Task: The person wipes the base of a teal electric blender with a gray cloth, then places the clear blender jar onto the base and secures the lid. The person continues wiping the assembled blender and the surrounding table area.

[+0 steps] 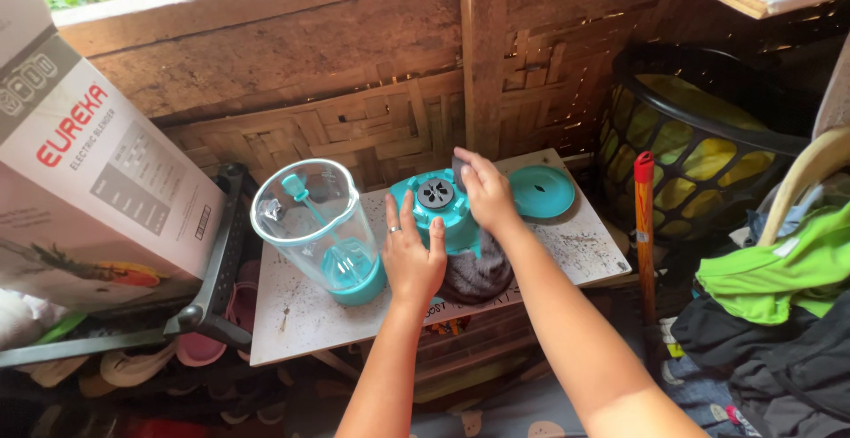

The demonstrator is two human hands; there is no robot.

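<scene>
At the left of the frame I see a large white cardboard appliance box (97,172) leaning over a dark folding rack, well apart from my hands. In the right part sits a black plastic basket (708,137) with yellow showing through its openings, and just left of it a yellow stick with a red tip (645,217) stands upright. Mid-frame lies the speckled white tabletop (575,243). On its left part stands a clear plastic blender jar with a teal base (323,225), open at the top, just beside my left hand (412,256). That hand lies flat, fingers spread and pressed against the near side of the teal plastic blender base (438,203) at the frame's centre. My right hand (485,192) grips a dark grey cloth (478,270) against the base's right side, fingers curled around it. A round teal lid (542,192) lies flat just right of that hand
</scene>
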